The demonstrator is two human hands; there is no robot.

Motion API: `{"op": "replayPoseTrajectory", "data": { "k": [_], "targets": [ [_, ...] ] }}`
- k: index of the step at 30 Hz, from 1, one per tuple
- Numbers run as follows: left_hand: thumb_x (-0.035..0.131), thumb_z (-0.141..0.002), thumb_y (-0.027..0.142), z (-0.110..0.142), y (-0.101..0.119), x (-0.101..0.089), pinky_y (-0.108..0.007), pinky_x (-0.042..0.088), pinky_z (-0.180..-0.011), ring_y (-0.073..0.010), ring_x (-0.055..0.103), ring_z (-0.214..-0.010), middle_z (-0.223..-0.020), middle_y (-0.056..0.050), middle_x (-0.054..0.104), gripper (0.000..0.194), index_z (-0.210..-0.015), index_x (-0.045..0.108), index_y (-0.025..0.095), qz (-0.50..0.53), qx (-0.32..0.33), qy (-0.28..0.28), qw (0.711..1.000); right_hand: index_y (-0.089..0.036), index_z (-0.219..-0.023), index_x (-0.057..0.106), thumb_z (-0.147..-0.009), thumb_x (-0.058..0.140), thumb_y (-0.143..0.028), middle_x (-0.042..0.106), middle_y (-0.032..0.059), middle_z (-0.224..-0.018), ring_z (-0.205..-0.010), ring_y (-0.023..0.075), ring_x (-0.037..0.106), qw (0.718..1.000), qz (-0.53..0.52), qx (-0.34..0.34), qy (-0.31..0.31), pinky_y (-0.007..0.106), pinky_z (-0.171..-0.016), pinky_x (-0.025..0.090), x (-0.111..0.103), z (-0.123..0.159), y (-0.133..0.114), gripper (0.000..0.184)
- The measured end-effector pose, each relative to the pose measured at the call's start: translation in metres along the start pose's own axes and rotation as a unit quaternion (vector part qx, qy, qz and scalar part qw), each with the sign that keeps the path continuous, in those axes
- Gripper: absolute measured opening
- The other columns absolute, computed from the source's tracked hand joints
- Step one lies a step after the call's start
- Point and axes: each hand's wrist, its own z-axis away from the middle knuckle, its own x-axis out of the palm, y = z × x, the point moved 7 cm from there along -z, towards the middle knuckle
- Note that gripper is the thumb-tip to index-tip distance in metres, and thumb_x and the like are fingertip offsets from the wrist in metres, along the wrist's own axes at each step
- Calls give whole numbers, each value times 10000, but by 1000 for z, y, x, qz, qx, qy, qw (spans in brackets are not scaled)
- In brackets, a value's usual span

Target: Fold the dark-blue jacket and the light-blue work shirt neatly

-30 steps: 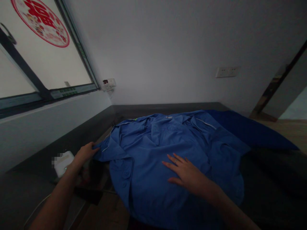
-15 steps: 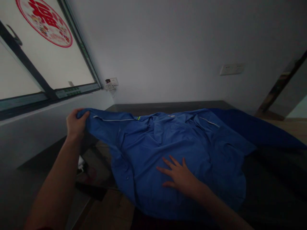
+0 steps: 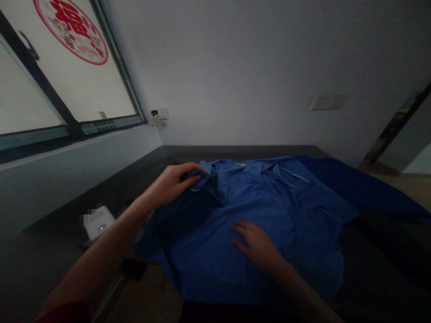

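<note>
The blue shirt [image 3: 256, 197] lies spread on the dark tabletop [image 3: 131, 190], collar toward the far edge, near hem dim in shadow. The left hand [image 3: 178, 181] pinches a fold, fingertips partly obscured; the right hand [image 3: 257, 244] rests loosely spread, gripping nothing. Toward the left edge, a white object [image 3: 103, 223] is partly pixelated.

A red window sticker [image 3: 72, 30] suggests a home.

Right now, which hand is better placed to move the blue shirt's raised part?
Likely your left hand: it grips the blue shirt there, while your right hand rests open on it.
</note>
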Motion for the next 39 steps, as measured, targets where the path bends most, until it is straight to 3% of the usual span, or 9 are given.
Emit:
{"op": "replayPoseTrajectory", "data": {
  "k": [4,13,16,20,23,28,32,35,39],
  "targets": [
    [499,-906,240,15,41,59,-257,475,-840,-151,642,-935,-1034,-17,690,213,-1089,605,212,8,66,-85,994,-170,-1188,598,-889,470,-326,622,123,-1191,-1129,249,553,974,-203,-2,102,435,-1012,383,-18,-2,7,361],
    [510,-901,212,60,76,139,-260,500,-716,-182,671,-813,-922,-28,701,240,-1135,560,231,-35,102,-222,969,-234,-1336,385,-833,494,-566,621,42,-890,-703,160,608,866,-492,54,72,291,-609,507,-23,0,10,612],
    [520,-900,237,77,82,153,-256,496,-709,-192,674,-824,-926,-33,703,248,-1147,548,230,-22,108,-265,958,-228,-1255,473,-753,636,-430,610,57,-1010,-654,121,584,872,-485,25,56,269,-598,490,-20,-2,8,565],
    [588,-870,328,93,82,148,-220,484,-729,-164,673,-839,-960,-13,709,285,-1143,569,247,76,92,-319,940,-173,-1154,591,-724,631,-259,586,-13,-694,-602,132,567,911,-413,7,-7,286,-640,483,-12,-3,4,439],
    [529,-901,351,86,43,117,-220,480,-777,-146,661,-883,-1007,-12,701,250,-1116,598,244,116,15,-265,957,-187,-1131,633,-736,601,-189,620,20,-799,-728,160,583,946,-323,-10,-15,300,-712,474,-10,0,-1,396],
    [431,-903,398,87,-107,54,-359,470,-855,-227,635,-946,-1067,-82,674,317,-1075,610,200,-68,-187,-54,978,-227,-1102,656,-770,593,-158,627,68,-1077,-979,201,576,979,-202,-37,-16,336,-889,432,-3,3,-9,345],
    [442,-864,443,115,-198,59,-378,474,-831,-266,632,-925,-1020,-153,660,409,-1057,594,117,-122,-292,-84,945,-242,-1188,619,-734,616,-125,604,76,-1159,-1089,235,545,982,-183,-27,-28,389,-958,404,6,0,-5,469],
    [478,-833,474,123,-205,73,-354,485,-807,-255,630,-902,-984,-131,656,436,-1067,581,120,-93,-292,-98,947,-232,-1265,568,-722,634,-158,554,94,-1271,-1199,273,484,970,-241,-26,-28,442,-1004,371,4,-2,-2,552],
    [483,-848,455,125,-150,56,-397,465,-879,-257,593,-977,-1076,-123,602,417,-1109,555,138,-105,-246,-12,963,-216,-1298,535,-734,653,-272,532,99,-1323,-1229,271,475,921,-389,-27,-16,437,-1006,391,-7,-2,-3,579]
  ]
}}
